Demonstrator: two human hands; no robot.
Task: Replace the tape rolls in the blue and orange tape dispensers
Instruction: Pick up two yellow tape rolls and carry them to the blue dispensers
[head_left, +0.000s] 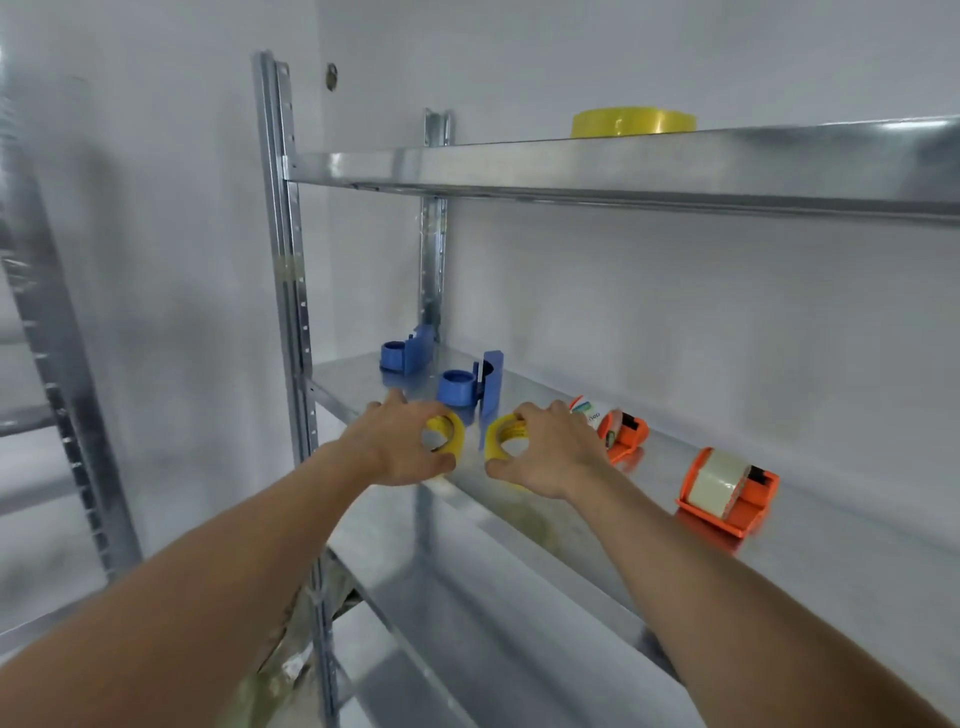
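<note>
Left hand (400, 441) grips a small yellow tape roll (451, 434); right hand (550, 449) grips a second yellow tape roll (506, 435), both at the near edge of the galvanised metal middle shelf (597, 519). Two blue plastic tape dispensers (470, 389) stand just beyond. Two orange plastic tape dispensers (727, 491) sit to the right.

I see a metal rack; its middle shelf (597, 525) carries the goods. On it: a blue dispenser (408, 351) at the far left corner, a second blue dispenser (470, 389) nearer me, both spools bare. To the right, an orange dispenser (626, 434), then another orange dispenser (727, 491) with a pale roll. The top shelf (571, 163) holds a yellow roll (632, 122).
</note>
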